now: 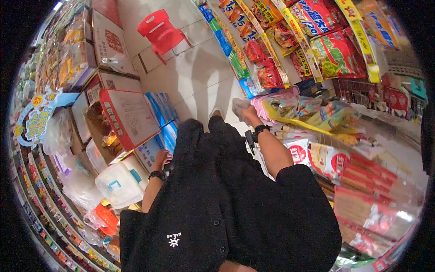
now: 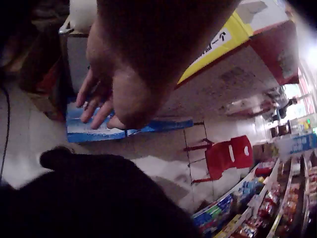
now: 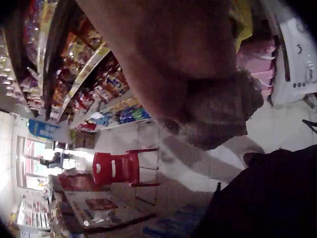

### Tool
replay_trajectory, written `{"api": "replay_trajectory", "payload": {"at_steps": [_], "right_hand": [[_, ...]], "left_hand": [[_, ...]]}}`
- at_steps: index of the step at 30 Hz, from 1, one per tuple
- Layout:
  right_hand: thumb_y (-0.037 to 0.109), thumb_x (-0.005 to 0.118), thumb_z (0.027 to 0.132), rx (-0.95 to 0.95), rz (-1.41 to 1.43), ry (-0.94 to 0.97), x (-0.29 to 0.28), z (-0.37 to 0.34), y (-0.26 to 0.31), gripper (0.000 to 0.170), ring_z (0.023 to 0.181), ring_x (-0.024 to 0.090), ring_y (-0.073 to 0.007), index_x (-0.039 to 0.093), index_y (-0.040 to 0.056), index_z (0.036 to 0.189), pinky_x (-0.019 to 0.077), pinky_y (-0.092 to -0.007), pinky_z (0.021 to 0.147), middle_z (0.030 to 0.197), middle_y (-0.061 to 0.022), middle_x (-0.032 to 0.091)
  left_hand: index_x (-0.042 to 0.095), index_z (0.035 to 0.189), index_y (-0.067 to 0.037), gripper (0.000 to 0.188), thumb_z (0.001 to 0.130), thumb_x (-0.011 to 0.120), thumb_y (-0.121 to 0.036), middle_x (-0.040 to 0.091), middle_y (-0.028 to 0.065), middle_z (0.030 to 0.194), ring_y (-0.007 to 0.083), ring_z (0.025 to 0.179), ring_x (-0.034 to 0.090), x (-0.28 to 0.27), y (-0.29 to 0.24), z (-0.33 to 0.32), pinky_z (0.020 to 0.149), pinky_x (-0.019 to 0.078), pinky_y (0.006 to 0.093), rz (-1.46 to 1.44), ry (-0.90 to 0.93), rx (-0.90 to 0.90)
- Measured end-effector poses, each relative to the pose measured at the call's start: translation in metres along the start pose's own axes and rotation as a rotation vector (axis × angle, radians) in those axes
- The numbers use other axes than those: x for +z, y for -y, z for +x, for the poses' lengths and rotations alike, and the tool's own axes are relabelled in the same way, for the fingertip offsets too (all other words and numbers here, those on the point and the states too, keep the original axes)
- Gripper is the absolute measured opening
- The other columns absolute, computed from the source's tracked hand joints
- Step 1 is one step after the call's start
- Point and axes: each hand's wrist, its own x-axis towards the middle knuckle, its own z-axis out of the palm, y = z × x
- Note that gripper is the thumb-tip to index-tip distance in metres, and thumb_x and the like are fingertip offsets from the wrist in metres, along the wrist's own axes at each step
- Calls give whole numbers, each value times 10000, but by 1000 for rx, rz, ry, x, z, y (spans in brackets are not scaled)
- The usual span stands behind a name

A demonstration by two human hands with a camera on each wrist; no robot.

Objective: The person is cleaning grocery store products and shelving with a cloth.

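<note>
A crumpled grey cloth is gripped in the right hand, beside a pink package at the shelf edge. In the right wrist view the cloth bunches beyond the right hand, and the fingertips are hidden. The left hand is low by stacked blue packages, on the left of the aisle. Its fingers look relaxed and spread in the left wrist view, where the left hand overlaps a blue package; whether they touch cannot be told. It holds nothing visible.
A red chair stands on the tiled floor ahead. Shelves with bagged snacks line the right side. Along the left are a red-edged carton, a lidded clear plastic box and an orange basket.
</note>
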Motion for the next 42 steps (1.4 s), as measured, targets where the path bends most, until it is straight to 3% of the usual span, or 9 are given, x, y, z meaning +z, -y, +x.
{"api": "replay_trajectory", "payload": {"at_steps": [2, 11, 13, 14, 18, 28, 36, 39, 42], "right_hand": [[460, 775, 725, 235, 28, -265, -13, 15, -27, 615, 941, 691, -270, 668, 34, 1156, 546, -389, 811, 1056, -141, 711], [410, 797, 677, 21, 116, -319, -24, 104, -214, 673, 1109, 641, -337, 628, 38, 1211, 512, -405, 934, 1190, -197, 665], [372, 798, 676, 463, -238, -124, -39, 92, -116, 679, 1104, 642, -336, 611, 25, 1230, 515, -412, 929, 1179, -195, 668], [348, 806, 697, 462, -265, -163, -39, 102, -125, 621, 1026, 663, -286, 635, 24, 1199, 529, -394, 869, 1104, -169, 692], [337, 828, 701, 459, -274, -242, -39, 133, -97, 571, 961, 685, -252, 668, 16, 1145, 539, -400, 819, 1045, -141, 714], [287, 831, 720, 333, -64, -490, -34, 159, 110, 675, 1104, 633, -296, 570, -33, 1254, 487, -402, 932, 1198, -194, 649], [285, 771, 768, 428, -254, -511, -37, 170, 105, 574, 1107, 629, -313, 596, -6, 1231, 492, -404, 903, 1187, -189, 659], [297, 784, 742, 587, -267, -459, -48, 177, 122, 492, 1007, 668, -287, 663, -16, 1101, 508, -394, 853, 1064, -181, 701], [313, 809, 716, 533, 91, -313, -61, 197, 119, 531, 991, 664, -252, 657, -24, 1096, 509, -373, 850, 1062, -157, 697]], "left_hand": [[601, 1124, -199, 276, 919, 607, -383, 582, -48, 772, 119, 587, 549, 6, 3, -15, 529, 475, 297, -272, 38, 382], [660, 1006, -95, 208, 926, 528, -234, 646, 72, 778, 224, 640, 622, -12, -129, 43, 583, 536, 397, 116, -64, 373], [672, 981, -56, 210, 890, 532, -183, 683, 118, 822, 286, 674, 656, -37, -167, 126, 605, 548, 396, 132, -21, 396], [661, 968, -23, 230, 907, 526, -199, 671, 106, 800, 258, 661, 649, -45, -196, 145, 578, 538, 372, 467, -37, 910], [648, 1059, -41, 255, 972, 517, -242, 692, 104, 822, 200, 692, 666, -74, -350, 156, 543, 524, 336, -368, 512, 251], [629, 1099, -18, 234, 960, 529, -177, 709, 122, 863, 189, 672, 679, -122, -619, 122, 527, 517, 293, 134, 221, 635], [641, 1037, -60, 177, 948, 548, -182, 693, 107, 809, 183, 617, 666, -179, -561, 173, 548, 542, 311, 104, 80, 504], [619, 1011, -64, 222, 931, 616, -271, 676, 98, 747, 211, 547, 635, -195, -534, 188, 469, 506, 355, 637, 59, 996], [614, 1041, -64, 216, 936, 555, -244, 677, 111, 763, 221, 594, 645, -187, -512, 147, 465, 491, 361, -120, 207, 266]]}}
